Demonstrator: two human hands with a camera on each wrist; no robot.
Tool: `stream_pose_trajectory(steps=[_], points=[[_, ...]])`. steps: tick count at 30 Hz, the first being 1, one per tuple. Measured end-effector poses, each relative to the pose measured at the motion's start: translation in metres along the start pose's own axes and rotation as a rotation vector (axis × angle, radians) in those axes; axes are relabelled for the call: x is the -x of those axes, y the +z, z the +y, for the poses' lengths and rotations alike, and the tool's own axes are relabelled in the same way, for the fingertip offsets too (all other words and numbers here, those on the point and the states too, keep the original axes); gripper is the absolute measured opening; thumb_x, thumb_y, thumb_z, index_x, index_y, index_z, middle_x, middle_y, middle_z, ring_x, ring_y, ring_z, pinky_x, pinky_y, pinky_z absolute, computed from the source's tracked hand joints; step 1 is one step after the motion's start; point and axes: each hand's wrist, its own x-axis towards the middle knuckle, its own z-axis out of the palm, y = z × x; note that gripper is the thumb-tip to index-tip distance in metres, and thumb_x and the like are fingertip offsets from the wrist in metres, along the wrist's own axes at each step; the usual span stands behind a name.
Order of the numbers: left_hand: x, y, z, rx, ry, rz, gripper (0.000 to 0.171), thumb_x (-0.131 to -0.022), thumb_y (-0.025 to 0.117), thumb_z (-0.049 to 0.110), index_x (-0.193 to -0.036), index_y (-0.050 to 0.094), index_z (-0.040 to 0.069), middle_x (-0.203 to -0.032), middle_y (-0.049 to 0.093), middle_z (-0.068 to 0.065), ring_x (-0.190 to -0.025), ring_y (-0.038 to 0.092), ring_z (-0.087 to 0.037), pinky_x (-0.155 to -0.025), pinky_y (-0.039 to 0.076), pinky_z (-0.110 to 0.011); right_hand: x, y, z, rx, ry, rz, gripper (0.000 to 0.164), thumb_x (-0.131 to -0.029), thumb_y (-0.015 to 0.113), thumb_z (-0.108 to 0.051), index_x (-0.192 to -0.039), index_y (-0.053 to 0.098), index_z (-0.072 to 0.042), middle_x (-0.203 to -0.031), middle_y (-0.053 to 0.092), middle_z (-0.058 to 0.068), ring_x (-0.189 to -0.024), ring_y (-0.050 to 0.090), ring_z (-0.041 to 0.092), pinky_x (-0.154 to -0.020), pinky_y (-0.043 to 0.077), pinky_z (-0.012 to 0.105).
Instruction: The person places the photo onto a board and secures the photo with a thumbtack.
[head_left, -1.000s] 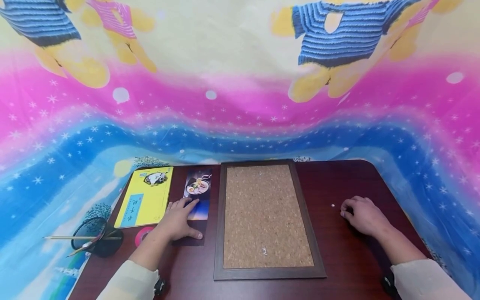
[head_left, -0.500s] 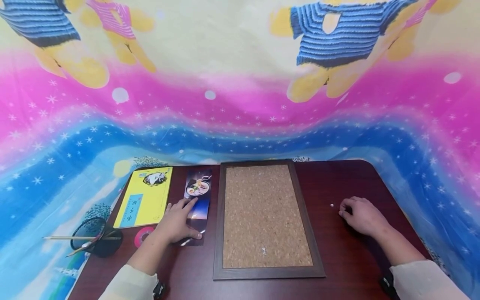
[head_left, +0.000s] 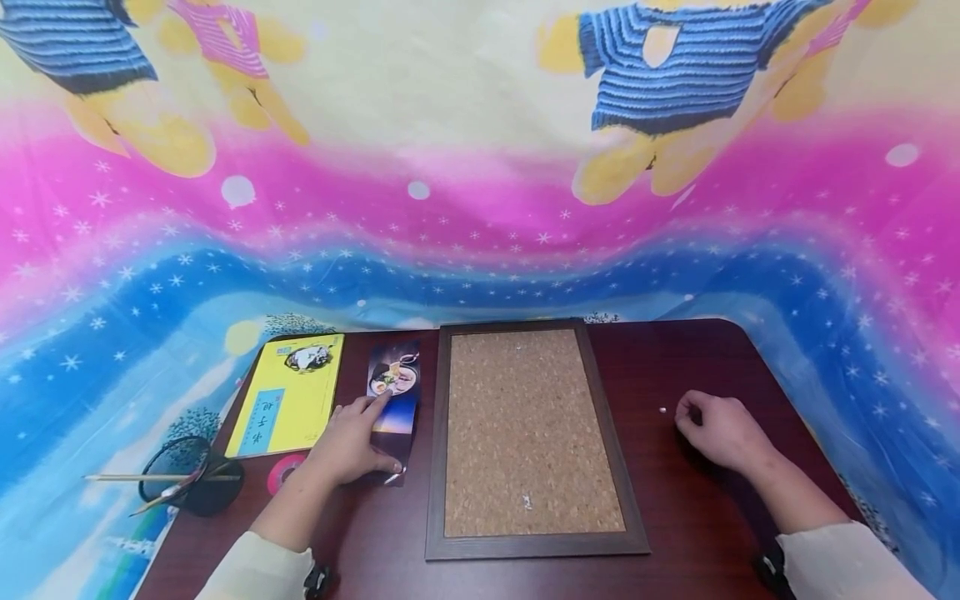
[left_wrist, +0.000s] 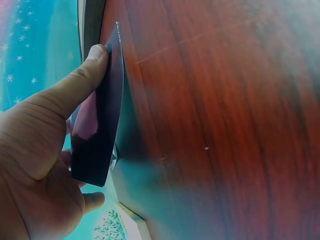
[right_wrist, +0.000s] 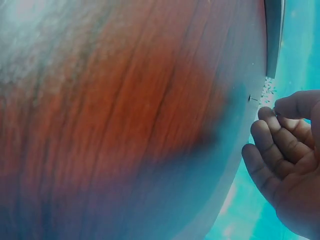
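Note:
My left hand (head_left: 351,442) holds a photo card (head_left: 396,417) showing a bowl of food over a blue and dark picture. In the left wrist view the card (left_wrist: 107,115) stands up on edge, tilted off the table, with the thumb (left_wrist: 82,75) on one face and the fingers mostly hidden behind it. My right hand (head_left: 723,429) is at the right of the table, thumb and fingertips pinched together. Between them the right wrist view shows a tiny pin-like thing (right_wrist: 275,113), largely hidden. A pushpin (right_wrist: 251,99) lies on the table just beyond those fingertips.
A cork board (head_left: 532,433) in a dark frame (head_left: 536,547) lies between the hands. Left of the card are a yellow book (head_left: 288,396), a pink roll (head_left: 281,473) and a black pen holder (head_left: 213,492) with pencils. A printed cloth (head_left: 480,192) hangs behind the table.
The left hand has lifted and bent the card's near end, and its glare has shifted. The right hand's fingers have drawn closer together, with the hand slightly further left.

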Motion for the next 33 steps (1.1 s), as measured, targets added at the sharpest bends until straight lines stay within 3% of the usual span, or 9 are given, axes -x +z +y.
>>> stream_pose_trajectory(steps=[7,22,33], points=[[-0.002,-0.005,0.004,0.03,-0.035,-0.001,0.125,-0.063,0.096,0.054,-0.163,0.033,0.014,-0.154,0.044,-0.027,-0.14,0.037,-0.059,-0.108,0.038,-0.071,-0.001,0.001,0.001,-0.034,0.0,0.008,0.004,-0.099,0.067,-0.017,-0.099,0.066,-0.013,-0.075,0.061,-0.004,-0.059,0.05,0.014,-0.056,0.041,0.031],[-0.011,-0.008,0.002,0.034,-0.004,0.045,0.123,-0.068,0.089,0.065,-0.164,0.03,0.016,-0.15,0.049,-0.026,-0.138,0.044,-0.054,-0.109,0.04,-0.068,-0.01,0.004,-0.01,-0.044,-0.007,0.039,0.01,-0.1,0.069,-0.016,-0.108,0.075,-0.014,-0.093,0.072,0.001,-0.067,0.056,0.014,-0.062,0.048,0.035],[-0.02,-0.012,0.008,0.031,0.031,0.074,0.123,-0.068,0.087,0.068,-0.164,0.031,0.015,-0.144,0.054,-0.024,-0.135,0.05,-0.047,-0.117,0.031,-0.066,-0.019,0.005,-0.019,-0.097,-0.031,0.05,0.014,-0.101,0.067,-0.017,-0.112,0.075,-0.011,-0.095,0.074,0.003,-0.069,0.057,0.014,-0.062,0.048,0.035]])
